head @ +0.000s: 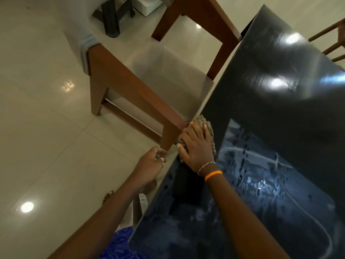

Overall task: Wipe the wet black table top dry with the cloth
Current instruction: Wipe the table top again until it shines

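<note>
The right hand (197,146) lies flat, fingers spread, pressing the brown checked waffle-weave cloth (204,124) onto the glossy black wooden surface (270,101) right at its left edge. The left hand (152,161), off the edge near the brown wooden chair (130,86), has fingers curled; whether its grip holds anything, I cannot tell. Droplets and streaks show nearer the body, so even pressure and overlapping passes toward them would probably serve best.

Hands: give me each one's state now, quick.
Left hand: fingers curled, pinching something small and dark; what it is cannot be told.
Right hand: open, fingers spread flat, pressing the brown checked cloth onto the black table top.
</note>
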The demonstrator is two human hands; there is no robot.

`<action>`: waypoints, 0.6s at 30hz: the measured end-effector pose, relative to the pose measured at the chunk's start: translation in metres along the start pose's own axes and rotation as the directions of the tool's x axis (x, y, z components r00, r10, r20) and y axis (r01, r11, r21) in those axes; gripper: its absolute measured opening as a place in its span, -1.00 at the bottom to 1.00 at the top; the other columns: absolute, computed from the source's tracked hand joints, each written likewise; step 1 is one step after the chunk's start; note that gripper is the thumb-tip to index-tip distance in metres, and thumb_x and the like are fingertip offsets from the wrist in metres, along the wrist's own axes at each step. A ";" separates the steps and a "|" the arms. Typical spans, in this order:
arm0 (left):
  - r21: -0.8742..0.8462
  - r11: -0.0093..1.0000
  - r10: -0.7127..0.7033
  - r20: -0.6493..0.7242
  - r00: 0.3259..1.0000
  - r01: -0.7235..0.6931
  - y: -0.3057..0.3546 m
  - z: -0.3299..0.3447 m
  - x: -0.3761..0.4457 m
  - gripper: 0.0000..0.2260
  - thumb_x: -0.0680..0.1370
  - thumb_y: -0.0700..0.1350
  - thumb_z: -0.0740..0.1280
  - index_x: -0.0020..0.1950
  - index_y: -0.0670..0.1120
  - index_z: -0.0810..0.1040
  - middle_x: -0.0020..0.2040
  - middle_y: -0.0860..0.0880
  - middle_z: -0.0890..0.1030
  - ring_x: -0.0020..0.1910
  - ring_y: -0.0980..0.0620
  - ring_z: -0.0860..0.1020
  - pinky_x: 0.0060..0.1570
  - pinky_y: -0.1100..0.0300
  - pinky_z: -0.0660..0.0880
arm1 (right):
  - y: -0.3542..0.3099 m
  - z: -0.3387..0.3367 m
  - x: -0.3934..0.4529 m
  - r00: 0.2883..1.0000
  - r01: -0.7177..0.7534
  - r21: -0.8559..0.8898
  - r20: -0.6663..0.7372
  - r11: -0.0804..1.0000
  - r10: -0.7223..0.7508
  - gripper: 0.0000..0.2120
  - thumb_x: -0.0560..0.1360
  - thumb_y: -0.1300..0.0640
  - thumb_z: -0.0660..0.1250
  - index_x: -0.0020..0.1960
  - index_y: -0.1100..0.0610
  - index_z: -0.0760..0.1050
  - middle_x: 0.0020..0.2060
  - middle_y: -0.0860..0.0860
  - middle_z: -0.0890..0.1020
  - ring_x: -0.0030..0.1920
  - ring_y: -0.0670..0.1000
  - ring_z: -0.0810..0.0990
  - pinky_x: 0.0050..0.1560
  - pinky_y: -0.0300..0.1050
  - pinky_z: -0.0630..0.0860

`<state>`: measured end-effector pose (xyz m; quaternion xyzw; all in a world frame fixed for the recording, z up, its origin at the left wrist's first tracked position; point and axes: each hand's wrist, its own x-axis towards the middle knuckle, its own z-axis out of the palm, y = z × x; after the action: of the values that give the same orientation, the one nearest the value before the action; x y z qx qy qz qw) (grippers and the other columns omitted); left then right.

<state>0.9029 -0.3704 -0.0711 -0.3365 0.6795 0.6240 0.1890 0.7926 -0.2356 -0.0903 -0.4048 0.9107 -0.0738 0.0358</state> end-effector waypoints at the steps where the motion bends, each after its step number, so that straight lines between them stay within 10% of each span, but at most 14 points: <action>1: -0.008 1.000 -0.004 0.003 1.000 0.004 -0.002 -0.002 -0.001 -0.75 0.55 -0.28 0.12 0.12 -0.06 0.48 -0.08 0.01 0.55 -0.10 -0.02 0.52 -0.18 0.21 0.38 | 0.004 -0.001 0.004 1.000 0.009 -0.008 0.004 1.000 -0.009 -0.62 0.46 -0.07 0.10 0.05 0.14 0.53 0.05 0.05 0.56 0.29 0.09 0.31 0.41 0.16 -0.01; 10: -0.030 0.999 -0.014 0.038 0.999 0.015 -0.016 -0.010 -0.014 -0.73 0.56 -0.30 0.10 0.20 -0.09 0.43 -0.05 -0.06 0.55 -0.09 0.00 0.50 -0.07 0.14 0.43 | -0.050 0.005 -0.032 0.994 -0.111 0.044 -0.016 0.993 0.112 -0.69 0.42 -0.03 0.13 -0.03 0.14 0.51 0.02 0.06 0.55 0.28 0.09 0.30 0.41 0.16 -0.06; 18: -0.055 0.998 0.011 -0.014 1.000 -0.011 -0.019 -0.006 -0.018 -0.73 0.57 -0.26 0.10 0.18 -0.01 0.44 0.05 -0.03 0.52 0.03 0.04 0.49 -0.02 0.20 0.42 | -0.115 0.026 -0.112 0.995 -0.087 0.060 0.057 0.994 0.084 -0.54 0.47 -0.09 0.13 0.32 0.02 0.37 0.40 -0.01 0.37 0.49 0.07 0.10 0.46 0.17 -0.12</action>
<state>0.9297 -0.3719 -0.0716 -0.3422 0.6651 0.6412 0.1715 0.9547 -0.2315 -0.0970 -0.3660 0.9231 -0.0895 0.0765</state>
